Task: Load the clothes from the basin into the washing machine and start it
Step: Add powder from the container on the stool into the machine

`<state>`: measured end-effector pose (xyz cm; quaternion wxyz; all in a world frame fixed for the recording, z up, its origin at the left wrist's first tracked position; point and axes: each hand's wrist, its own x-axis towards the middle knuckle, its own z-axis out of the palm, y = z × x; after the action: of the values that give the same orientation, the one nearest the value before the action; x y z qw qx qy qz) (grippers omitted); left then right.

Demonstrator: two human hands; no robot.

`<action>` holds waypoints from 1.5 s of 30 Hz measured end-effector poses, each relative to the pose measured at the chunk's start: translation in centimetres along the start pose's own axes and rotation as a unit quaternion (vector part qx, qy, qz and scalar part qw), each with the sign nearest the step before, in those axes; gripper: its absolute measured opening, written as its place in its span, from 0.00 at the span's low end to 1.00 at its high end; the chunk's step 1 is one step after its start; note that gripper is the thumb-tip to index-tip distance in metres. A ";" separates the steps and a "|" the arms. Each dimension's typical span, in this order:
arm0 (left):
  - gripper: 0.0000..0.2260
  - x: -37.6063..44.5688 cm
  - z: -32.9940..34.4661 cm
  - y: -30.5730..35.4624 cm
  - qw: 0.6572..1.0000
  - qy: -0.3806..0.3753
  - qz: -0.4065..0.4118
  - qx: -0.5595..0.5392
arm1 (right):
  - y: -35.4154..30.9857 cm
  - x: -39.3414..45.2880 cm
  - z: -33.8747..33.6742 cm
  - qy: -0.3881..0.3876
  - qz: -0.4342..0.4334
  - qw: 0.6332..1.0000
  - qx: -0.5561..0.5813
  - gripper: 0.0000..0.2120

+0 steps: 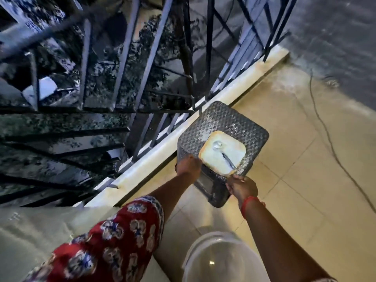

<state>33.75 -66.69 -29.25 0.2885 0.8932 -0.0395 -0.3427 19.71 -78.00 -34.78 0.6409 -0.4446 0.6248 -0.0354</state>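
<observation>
Both hands reach forward to a grey woven-pattern plastic stool [225,129] that stands on the tiled balcony floor [295,180], pushed up against the pale kerb [203,119] under the iron railing [126,47]. That spot probably keeps it out of the walking path and close to the washing spot. The left hand [188,164], at about ten o'clock from the stool's near edge, has its grip clenched over the stool's rim on the railing side. The right hand [241,187], at about five o'clock, curls its fingers on the stool's near corner, just below a square cream container [222,153]. Whether it pinches the container's edge or only the stool I cannot tell. The container sits on the seat's near half, holding what looks like white powder with a metal spoon [224,153] lying in it, handle toward four o'clock. I take it for detergent, left open with its scoop ready. White dust scattered over the seat suits that reading. Holding the stool at two opposite points looks like a way to steady or shift it without tipping the powder. At six o'clock a clear domed lid [221,259] with a white rim shows, possibly part of the washing machine, though that is uncertain. No basin or clothes are in view, so the loading itself cannot be judged from here.
</observation>
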 end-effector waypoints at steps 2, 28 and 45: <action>0.11 1.5 0.9 0.1 1.000 0.016 -0.008 0.013 | 0.2 1.2 0.4 0.024 -0.005 1.000 -0.009 0.08; 0.04 -6.7 -5.1 -3.8 0.954 0.083 -0.093 -0.273 | -3.3 -12.2 -0.1 -0.035 -0.110 0.990 -0.074 0.09; 0.09 -28.5 -24.6 -10.5 0.885 0.107 -0.048 -0.451 | -5.7 -41.1 2.6 -0.208 -0.192 0.957 -0.068 0.06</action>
<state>26.27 -38.32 -3.41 0.6460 0.6989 0.1931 -0.2388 15.89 -55.30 -0.14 0.7062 -0.5962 0.3812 -0.0215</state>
